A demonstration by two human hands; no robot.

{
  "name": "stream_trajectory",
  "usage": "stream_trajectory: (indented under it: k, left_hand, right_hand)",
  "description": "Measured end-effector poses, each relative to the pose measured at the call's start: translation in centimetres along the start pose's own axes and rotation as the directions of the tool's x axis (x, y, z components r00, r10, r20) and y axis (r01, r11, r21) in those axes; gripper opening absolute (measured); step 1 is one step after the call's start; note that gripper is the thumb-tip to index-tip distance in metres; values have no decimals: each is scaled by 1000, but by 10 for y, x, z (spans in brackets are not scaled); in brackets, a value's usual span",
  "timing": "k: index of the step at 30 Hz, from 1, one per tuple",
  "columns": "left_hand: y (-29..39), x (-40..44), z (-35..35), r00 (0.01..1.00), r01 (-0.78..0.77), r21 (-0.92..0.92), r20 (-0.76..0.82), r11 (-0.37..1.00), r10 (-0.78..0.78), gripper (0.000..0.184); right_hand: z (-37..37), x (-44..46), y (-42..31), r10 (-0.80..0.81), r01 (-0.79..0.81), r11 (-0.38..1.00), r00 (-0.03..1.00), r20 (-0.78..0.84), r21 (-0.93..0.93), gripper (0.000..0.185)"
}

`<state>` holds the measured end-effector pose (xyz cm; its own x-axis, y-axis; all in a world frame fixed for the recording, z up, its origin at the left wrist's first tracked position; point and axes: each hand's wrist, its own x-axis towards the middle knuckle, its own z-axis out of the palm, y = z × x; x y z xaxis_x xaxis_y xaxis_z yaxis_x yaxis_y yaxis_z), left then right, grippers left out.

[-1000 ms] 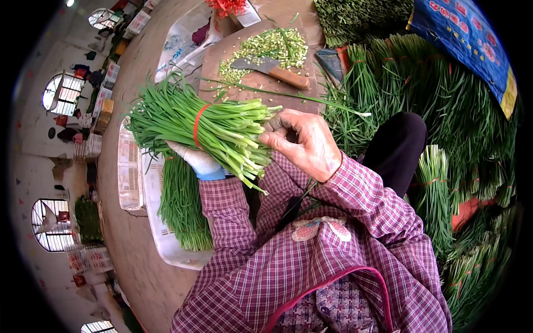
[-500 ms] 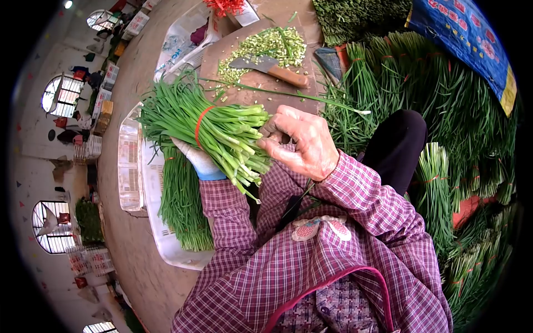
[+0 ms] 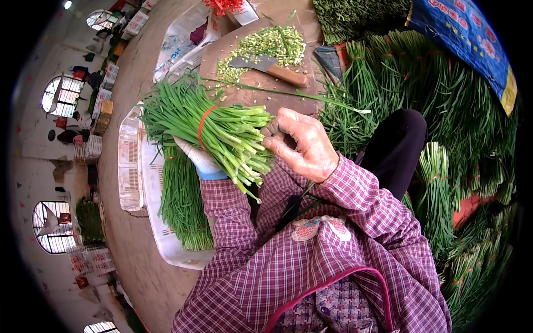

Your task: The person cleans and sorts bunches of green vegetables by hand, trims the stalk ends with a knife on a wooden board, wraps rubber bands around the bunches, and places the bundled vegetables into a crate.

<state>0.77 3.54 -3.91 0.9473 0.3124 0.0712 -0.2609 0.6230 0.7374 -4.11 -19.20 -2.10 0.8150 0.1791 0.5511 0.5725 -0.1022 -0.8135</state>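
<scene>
The left hand (image 3: 200, 161), gloved, grips the green bunch (image 3: 236, 133) from beneath, in front of the lap; this seems to keep its pale stem ends turned right, within the other hand's reach. A red band (image 3: 204, 126) circles the bunch, likely keeping the stalks together. The right hand (image 3: 304, 145) has its fingertips curled at those ends; whether they pinch a stalk, I cannot tell. The knife (image 3: 275, 70) lies on the far board (image 3: 250, 100), apparently leaving both hands free. A crate (image 3: 158, 244) at left holds more greens (image 3: 183, 205).
</scene>
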Motion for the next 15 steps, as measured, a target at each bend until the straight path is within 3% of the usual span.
stream_trajectory:
  k: [5, 9, 11, 12, 13, 14, 15]
  left_hand:
    - [1, 2, -5, 1000, -16, 46, 7, 999, 16, 63]
    - [2, 7, -12, 999, -46, 11, -15, 999, 47, 64]
    - [7, 12, -26, 998, -55, 18, -13, 998, 55, 64]
    - [9, 14, -36, 998, -58, -7, 25, 998, 58, 65]
    - [11, 17, -45, 996, -60, -31, 63, 998, 62, 65]
    - [14, 21, -53, 994, -29, -82, 100, 996, 37, 66]
    - [15, 22, -54, 995, -35, -81, 96, 996, 43, 66]
  right_hand:
    - [-1, 0, -6, 63, -59, 987, 998, 20, -149, 18]
    - [-9, -2, -6, 123, -113, 987, 988, 88, -112, 16]
    - [-26, -6, -10, 288, -330, 903, 940, 182, 276, 17]
    - [-37, -12, -8, 273, -326, 876, 943, 191, 357, 18]
    - [-55, -16, -9, 298, -376, 867, 918, 263, 328, 18]
    - [-69, -21, -4, 242, -322, 898, 930, 276, 298, 19]
    - [-87, -24, -3, 343, -419, 892, 871, 352, 167, 23]
